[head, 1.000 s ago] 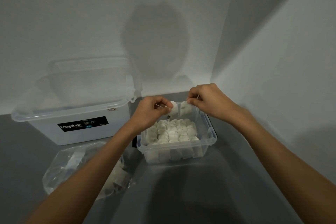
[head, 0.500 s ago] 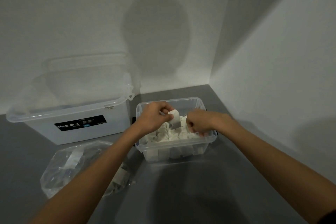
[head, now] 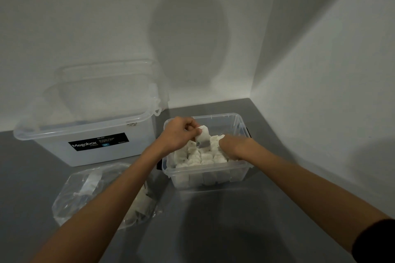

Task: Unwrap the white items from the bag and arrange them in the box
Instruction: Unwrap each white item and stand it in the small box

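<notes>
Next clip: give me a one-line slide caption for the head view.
Left hand pinches a white item above the small clear box while the right hand rests among the packed items.

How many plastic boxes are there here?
2. The big box sits at the left; the small box stands right of it, holding white items. None looks hidden.

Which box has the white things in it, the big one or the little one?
The little clear box on the right: white items fill it in rows. The big box with the black label stands to its left.
</notes>
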{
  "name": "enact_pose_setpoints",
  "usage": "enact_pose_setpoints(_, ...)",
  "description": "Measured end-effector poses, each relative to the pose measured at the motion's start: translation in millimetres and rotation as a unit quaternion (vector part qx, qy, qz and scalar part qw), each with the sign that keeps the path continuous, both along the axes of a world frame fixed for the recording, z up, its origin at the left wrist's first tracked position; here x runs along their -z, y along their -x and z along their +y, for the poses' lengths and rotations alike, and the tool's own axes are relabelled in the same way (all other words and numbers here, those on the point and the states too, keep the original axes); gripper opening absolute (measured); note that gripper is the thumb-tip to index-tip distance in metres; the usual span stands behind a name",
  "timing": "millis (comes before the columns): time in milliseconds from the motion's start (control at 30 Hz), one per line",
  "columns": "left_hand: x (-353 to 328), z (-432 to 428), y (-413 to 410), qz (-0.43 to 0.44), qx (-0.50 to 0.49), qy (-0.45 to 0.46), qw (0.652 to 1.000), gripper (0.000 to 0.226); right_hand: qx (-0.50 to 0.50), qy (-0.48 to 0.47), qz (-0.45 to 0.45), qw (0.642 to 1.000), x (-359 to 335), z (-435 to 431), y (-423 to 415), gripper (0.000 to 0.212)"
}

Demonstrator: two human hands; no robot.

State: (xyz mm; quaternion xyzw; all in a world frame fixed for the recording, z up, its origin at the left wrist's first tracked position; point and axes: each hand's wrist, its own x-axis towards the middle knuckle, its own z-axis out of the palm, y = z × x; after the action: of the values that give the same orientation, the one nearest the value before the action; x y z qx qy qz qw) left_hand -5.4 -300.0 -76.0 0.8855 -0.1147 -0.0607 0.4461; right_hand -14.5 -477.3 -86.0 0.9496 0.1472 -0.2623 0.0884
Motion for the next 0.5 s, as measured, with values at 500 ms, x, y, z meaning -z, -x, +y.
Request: enact_pose_setpoints(500, -16, 22, -13, -0.010, 0.017, -0.066, 0.998, 0.013, 0.162, -0.491, -0.019, 0.856, -22, 27, -25, 0.010)
